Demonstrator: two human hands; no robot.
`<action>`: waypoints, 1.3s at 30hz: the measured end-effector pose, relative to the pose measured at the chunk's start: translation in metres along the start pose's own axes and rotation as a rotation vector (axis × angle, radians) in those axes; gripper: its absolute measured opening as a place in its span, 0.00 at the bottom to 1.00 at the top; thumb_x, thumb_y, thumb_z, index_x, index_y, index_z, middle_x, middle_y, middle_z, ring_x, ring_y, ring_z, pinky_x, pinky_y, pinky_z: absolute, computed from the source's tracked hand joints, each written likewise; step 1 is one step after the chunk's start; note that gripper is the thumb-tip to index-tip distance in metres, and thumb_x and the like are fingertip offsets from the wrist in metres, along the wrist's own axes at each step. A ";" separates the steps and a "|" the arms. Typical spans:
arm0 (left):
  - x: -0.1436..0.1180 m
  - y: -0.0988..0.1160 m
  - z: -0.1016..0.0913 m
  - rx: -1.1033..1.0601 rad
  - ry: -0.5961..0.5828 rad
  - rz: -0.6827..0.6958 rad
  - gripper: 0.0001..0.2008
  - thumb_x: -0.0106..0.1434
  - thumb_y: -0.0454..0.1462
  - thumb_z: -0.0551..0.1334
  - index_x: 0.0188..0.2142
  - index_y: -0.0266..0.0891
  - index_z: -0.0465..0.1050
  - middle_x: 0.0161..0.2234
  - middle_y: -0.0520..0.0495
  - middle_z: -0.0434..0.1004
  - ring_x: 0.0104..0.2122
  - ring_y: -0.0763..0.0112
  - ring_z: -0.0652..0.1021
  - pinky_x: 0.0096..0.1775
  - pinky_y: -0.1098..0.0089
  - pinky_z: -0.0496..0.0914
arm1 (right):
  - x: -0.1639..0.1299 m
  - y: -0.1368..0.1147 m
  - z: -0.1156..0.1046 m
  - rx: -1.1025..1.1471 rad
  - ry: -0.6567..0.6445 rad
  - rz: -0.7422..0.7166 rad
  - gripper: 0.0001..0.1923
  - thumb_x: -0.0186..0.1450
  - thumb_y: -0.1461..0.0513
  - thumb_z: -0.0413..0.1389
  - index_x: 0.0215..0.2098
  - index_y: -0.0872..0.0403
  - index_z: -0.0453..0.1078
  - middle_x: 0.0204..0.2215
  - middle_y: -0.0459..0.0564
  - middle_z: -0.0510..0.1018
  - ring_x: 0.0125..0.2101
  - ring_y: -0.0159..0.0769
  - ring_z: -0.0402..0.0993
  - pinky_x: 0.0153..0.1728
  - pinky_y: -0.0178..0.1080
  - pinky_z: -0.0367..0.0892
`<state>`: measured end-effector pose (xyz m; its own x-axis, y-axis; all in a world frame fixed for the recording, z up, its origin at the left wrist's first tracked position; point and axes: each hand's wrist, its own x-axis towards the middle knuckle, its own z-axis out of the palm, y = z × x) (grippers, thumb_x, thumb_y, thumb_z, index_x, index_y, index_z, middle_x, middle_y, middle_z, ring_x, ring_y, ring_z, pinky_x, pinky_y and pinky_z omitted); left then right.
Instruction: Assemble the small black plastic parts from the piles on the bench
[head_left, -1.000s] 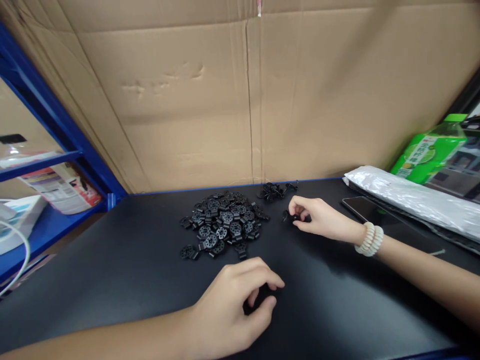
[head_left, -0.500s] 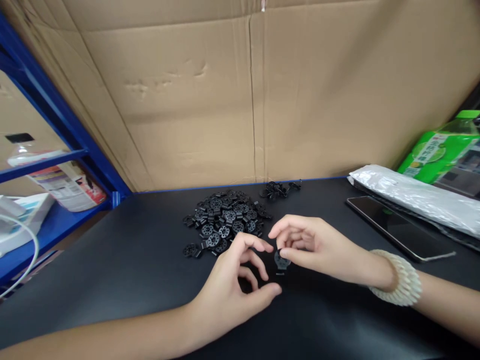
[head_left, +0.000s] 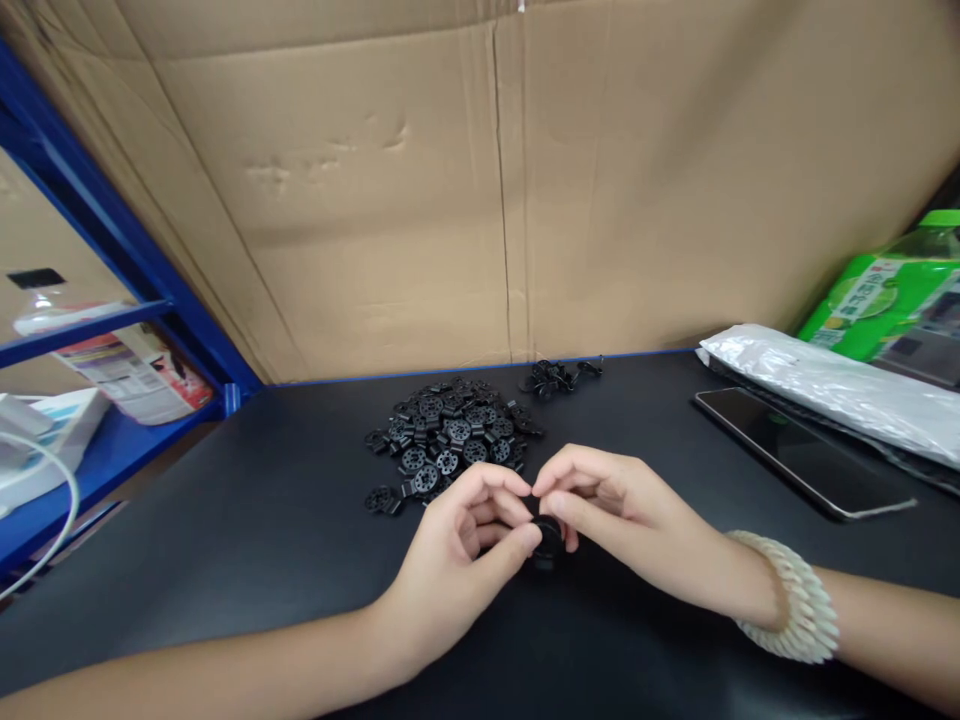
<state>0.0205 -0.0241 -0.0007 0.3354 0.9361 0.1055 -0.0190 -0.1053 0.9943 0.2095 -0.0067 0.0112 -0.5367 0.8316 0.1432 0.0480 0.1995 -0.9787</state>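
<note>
Small part [head_left: 548, 540]: black.
Part pile [head_left: 450, 445]: black, perforated discs.
Table [head_left: 247, 500]: matte black, blue far edge.
Backboard [head_left: 480, 190]: plain brown cardboard.
Shelf frame [head_left: 112, 250]: blue.
Bracelet [head_left: 795, 610]: cream, ribbed.
Bottle [head_left: 892, 300]: green label.
Bag [head_left: 825, 385]: silvery white.

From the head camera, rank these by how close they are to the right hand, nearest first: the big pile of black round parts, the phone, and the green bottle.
From the right hand:
1. Big pile of black round parts, just beyond and to its left.
2. Phone, flat on the table to its right.
3. Green bottle, far right, behind the silver bag.
</note>
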 end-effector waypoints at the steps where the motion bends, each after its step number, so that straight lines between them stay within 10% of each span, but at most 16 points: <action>1: 0.001 -0.001 -0.001 -0.031 0.009 0.004 0.08 0.59 0.32 0.65 0.37 0.39 0.67 0.29 0.53 0.70 0.31 0.74 0.75 0.35 0.73 0.72 | 0.000 0.000 0.000 -0.008 -0.012 0.028 0.07 0.68 0.60 0.52 0.38 0.56 0.68 0.27 0.45 0.74 0.25 0.28 0.70 0.28 0.31 0.69; 39: 0.001 -0.002 -0.003 -0.104 -0.039 -0.048 0.08 0.61 0.37 0.66 0.35 0.37 0.69 0.29 0.53 0.70 0.30 0.75 0.72 0.34 0.74 0.67 | -0.005 0.010 0.007 -0.356 -0.027 -0.086 0.19 0.71 0.61 0.44 0.23 0.55 0.63 0.21 0.43 0.70 0.24 0.29 0.65 0.28 0.31 0.59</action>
<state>0.0183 -0.0224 -0.0021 0.3750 0.9251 0.0595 -0.0988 -0.0239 0.9948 0.2066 -0.0126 -0.0002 -0.5730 0.7912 0.2138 0.2895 0.4394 -0.8503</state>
